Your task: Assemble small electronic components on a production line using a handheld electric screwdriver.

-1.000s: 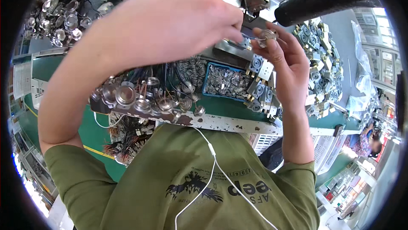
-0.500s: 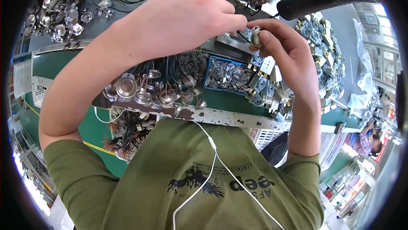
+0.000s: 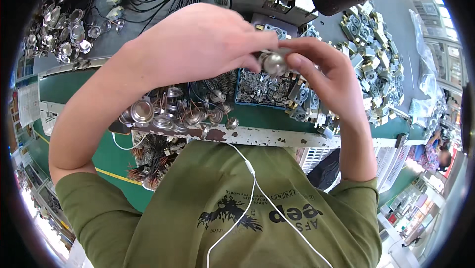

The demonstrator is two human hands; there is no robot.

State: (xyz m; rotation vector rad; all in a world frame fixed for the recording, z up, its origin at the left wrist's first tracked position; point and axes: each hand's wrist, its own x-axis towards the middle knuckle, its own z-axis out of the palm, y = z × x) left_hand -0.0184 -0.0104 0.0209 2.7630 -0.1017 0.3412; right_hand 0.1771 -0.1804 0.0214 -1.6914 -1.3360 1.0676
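Metal cup [image 3: 274, 64] between both hands [image 3: 217, 43] [image 3: 332, 72], in the right's pinch; left grip unclear

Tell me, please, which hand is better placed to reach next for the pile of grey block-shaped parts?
Probably the right hand: it is close beside the pile of grey block-shaped parts, while the left hand is farther away, across the round metal part between the hands.
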